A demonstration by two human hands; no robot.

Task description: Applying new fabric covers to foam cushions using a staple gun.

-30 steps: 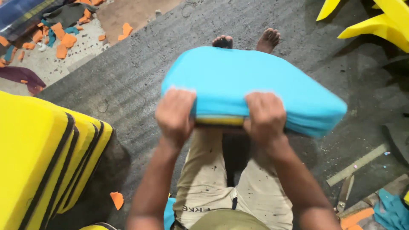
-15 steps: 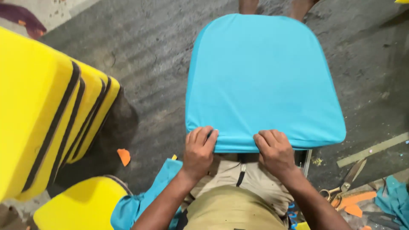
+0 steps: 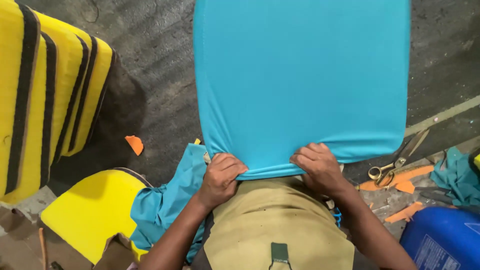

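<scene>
**Both hands pinch the near edge of a blue-covered cushion**

The cushion (image 3: 300,80) lies straight ahead of the person, its near edge drawn in against their lap and the rest of it stretching away from the body toward the top of the view. It looks roughly as deep as it is wide, so no long axis is clear; the far edge runs out of the picture. The two hands sit at matching spots along that near edge, neither plainly closer to it than the other.

The left hand (image 3: 222,177) is curled shut near the cushion's near left corner, fingers folded over a gather of the blue cloth. The right hand (image 3: 317,167) grips the same edge further right, fingers bent down over the fabric and pressing it under. Between them the edge shows a thin fold of cloth.

The cover is a smooth turquoise fabric, pulled taut across the top with faint creases fanning from the left hand's grip. The corners are rounded.

A loose piece of the same blue cloth (image 3: 165,205) hangs by the person's left side, above a yellow foam pad (image 3: 85,210) on the floor (image 3: 155,65). A stack of yellow and black pads (image 3: 45,85) stands further left. Scissors (image 3: 397,160) lie on the floor to the right, among orange scraps (image 3: 400,180), near a blue drum (image 3: 442,240).
</scene>
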